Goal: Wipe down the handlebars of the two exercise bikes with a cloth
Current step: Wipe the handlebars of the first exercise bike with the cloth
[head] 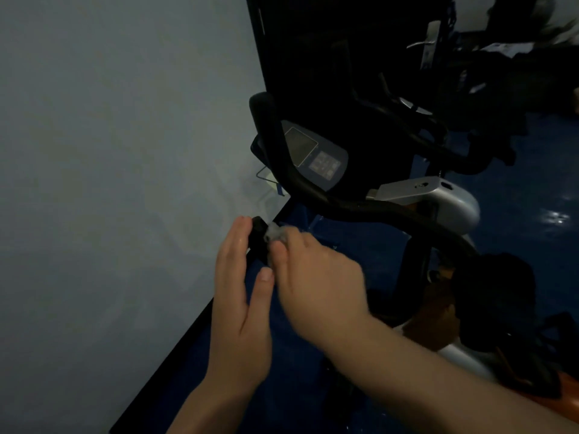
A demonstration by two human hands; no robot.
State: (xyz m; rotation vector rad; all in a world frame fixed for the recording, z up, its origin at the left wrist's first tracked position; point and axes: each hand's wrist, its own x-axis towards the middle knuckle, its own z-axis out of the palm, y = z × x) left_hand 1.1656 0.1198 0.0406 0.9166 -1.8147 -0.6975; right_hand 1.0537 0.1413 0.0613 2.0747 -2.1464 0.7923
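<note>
Head view, the only one we had: our left hand (239, 296) lay with straight fingers against the near end of the black handlebar (360, 211), steadying it, while our right hand (316, 277) pinched a small pale cloth (275, 231) against that same tip. The bar curved away past the grey console (316, 155) to its far upright end, which looked untouched. The cloth was bunched small, so we judged it could slip out of the pinch and fall to the blue floor (532, 245), or cover so little that patches of the grip got missed. The room was dim, which would hide skipped spots. A second bike (438, 126) stood behind, and we could forget it.
</note>
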